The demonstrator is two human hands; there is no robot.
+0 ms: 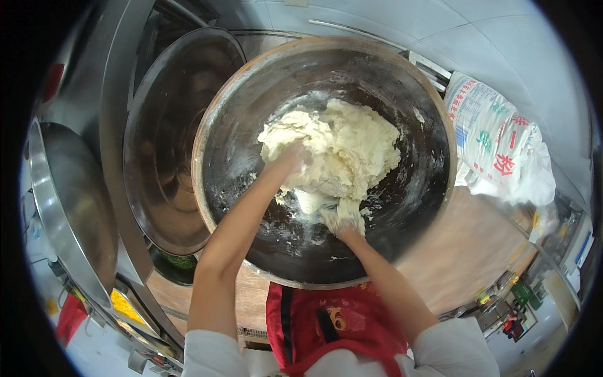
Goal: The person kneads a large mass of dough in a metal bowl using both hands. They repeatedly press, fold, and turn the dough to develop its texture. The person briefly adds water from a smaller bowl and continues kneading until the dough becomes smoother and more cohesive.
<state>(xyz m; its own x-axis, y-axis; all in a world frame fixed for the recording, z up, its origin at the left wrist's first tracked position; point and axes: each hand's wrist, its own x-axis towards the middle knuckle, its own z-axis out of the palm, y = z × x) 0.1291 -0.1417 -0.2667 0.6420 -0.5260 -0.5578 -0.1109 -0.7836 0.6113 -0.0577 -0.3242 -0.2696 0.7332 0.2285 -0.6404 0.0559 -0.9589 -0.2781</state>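
A large mass of pale, shaggy dough (362,136) lies in a wide, dark-walled round basin (405,221). My left hand (296,158) is sunk into the left part of the dough, its fingers mostly hidden by it. Nearer to me, my right hand (344,226) is at the dough's lower edge, blurred and thickly coated; a ragged strip of dough runs from it up to the main mass. Whether its fingers close around that strip is unclear. Between the hands, white flour (311,200) lies on the basin floor, and smears of it mark the inner wall.
Left of the basin leans a large metal pan (162,141), with a steel bowl (75,207) farther left. A dark dish of something green (176,264) sits beneath the pan. On the right, a white printed flour sack (499,141) rests by the tiled wall (527,56).
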